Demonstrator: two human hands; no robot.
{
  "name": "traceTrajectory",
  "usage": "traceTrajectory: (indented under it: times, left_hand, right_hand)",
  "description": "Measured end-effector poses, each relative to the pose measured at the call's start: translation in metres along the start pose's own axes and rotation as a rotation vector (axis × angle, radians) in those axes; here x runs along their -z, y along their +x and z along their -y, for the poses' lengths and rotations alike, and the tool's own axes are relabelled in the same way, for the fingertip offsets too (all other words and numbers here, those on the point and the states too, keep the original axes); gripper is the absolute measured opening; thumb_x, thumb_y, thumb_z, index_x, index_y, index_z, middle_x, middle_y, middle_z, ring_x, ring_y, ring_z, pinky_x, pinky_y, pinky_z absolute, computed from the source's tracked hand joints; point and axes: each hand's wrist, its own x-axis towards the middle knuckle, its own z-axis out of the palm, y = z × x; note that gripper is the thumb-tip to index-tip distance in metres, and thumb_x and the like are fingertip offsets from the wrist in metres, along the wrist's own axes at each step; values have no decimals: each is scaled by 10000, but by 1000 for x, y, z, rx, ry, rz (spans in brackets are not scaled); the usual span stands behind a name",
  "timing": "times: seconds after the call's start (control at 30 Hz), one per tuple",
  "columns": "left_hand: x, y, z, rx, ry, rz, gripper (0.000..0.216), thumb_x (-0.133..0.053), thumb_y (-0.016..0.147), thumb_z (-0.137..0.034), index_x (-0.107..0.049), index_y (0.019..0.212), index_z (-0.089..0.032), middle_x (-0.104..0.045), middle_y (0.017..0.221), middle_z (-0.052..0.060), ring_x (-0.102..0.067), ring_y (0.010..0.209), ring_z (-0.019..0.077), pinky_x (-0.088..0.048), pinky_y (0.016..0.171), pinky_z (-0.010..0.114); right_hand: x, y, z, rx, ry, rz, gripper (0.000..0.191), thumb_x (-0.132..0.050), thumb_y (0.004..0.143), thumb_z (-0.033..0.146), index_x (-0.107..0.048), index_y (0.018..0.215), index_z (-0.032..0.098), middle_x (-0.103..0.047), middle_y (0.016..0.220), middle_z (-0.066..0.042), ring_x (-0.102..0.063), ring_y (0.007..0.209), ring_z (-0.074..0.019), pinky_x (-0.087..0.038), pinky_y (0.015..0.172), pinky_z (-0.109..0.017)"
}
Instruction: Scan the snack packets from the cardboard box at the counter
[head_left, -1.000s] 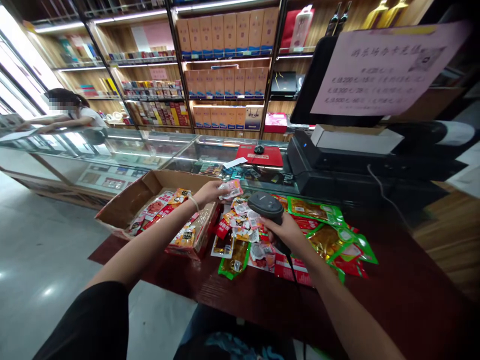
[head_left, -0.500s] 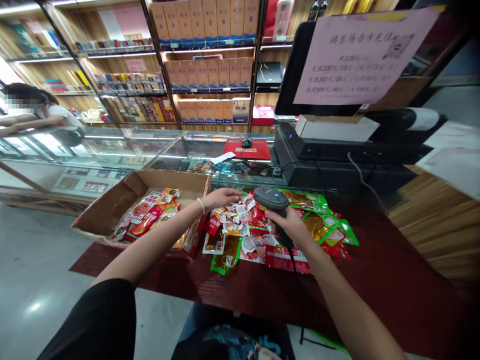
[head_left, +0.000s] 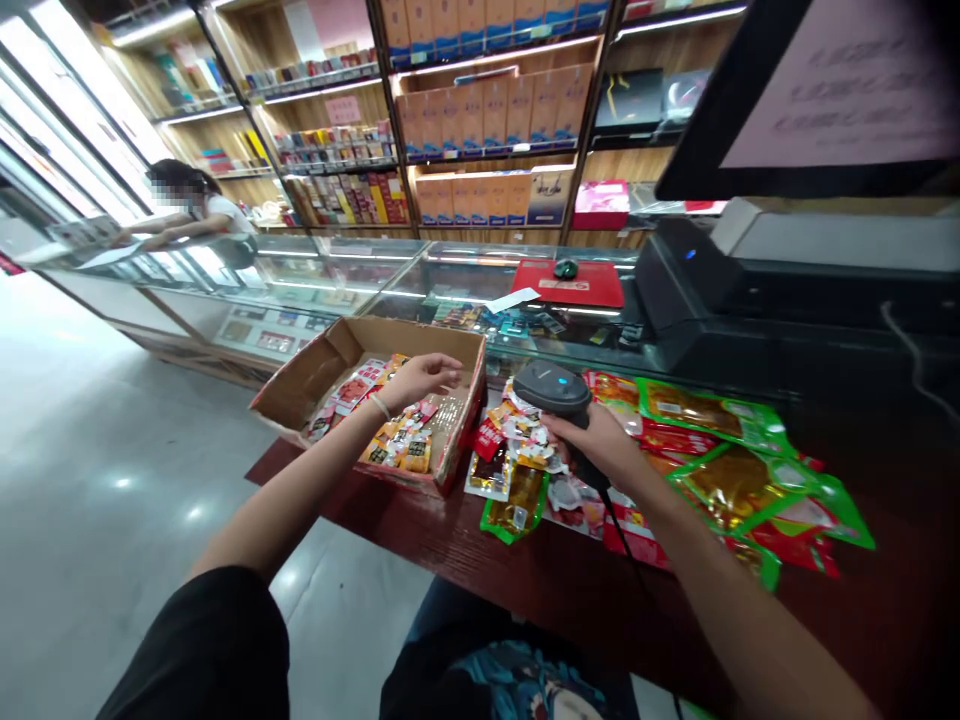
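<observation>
- The box point(head_left: 311, 375) sits on the dark red table point(head_left: 431, 530), with small packets point(head_left: 401, 445) lying in it
- The left hand point(head_left: 420, 380) is over the right part of the box, fingers a bit bent and loose, and it looks empty
- The right hand point(head_left: 604, 440), off to the right of the box, is wrapped round a black scanner point(head_left: 555, 388), whose long head points toward the box
- The packet pile point(head_left: 529, 440) lies just right of the box, closer to the right hand
</observation>
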Motion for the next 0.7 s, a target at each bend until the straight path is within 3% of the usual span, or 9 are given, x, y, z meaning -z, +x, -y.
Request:
traceTrajectory:
  times: [0.2, 0.33, 0.43, 0.53, 0.63, 0.7]
  left_hand:
    - [42, -16, 32, 55, 39, -7, 403, -741, 730, -387, -625, 1025, -138, -680, 846, 47, -639, 743, 131, -516, 717, 286]
    - [57, -12, 57, 72, 288, 94, 407, -725, 702, -415, -642, 995, -144, -672, 822, 43, -616, 727, 155, -479, 691, 273]
    - [56, -10, 72, 50, 595, 280, 462, -779, 622, -403, -661, 1001, -167, -674, 904, 64, -611, 820, 202, -450, 756, 281]
    - [49, -12, 86, -7, 827, 429, 661, -861, 476, -375, -648, 1074, -189, -627, 1091, 114, -562, 1013, 282, -403, 897, 326]
    - [42, -14, 98, -22, 908, 469, 838, -889, 389, -361, -608, 1161, -195, -577, 1171, 137, -515, 1090, 322, -366, 952, 356]
    - [40, -13, 103, 3, 877, 505, 833, -883, 401, -355, -598, 1170, -202, -601, 1114, 108, -553, 1008, 285, -398, 885, 323]
  right_hand:
    - [-37, 24, 9, -30, 41, 122, 339, -671, 793, 504, -564, 706, 194, -556, 441, 17, -497, 377, -124, -399, 403, -250]
    - [-51, 41, 3, -27, 87, 160, 317, -681, 789, 491, -607, 838, 187, -574, 460, 23, -494, 372, -127, -405, 402, -254]
    - [-57, 52, 0, -15, 108, 177, 304, -679, 789, 484, -604, 808, 191, -568, 459, 21, -480, 364, -121, -387, 392, -250]
    - [-59, 60, 1, -19, 166, 198, 296, -679, 786, 477, -590, 779, 194, -576, 474, 14, -494, 379, -129, -379, 386, -251]
    - [-59, 65, 1, -48, 211, 207, 302, -686, 780, 478, -583, 720, 201, -583, 481, -1, -508, 395, -138, -384, 386, -257]
    - [-58, 67, 0, -42, 223, 212, 311, -679, 787, 480, -581, 684, 202, -571, 464, -6, -516, 403, -146, -387, 389, -260]
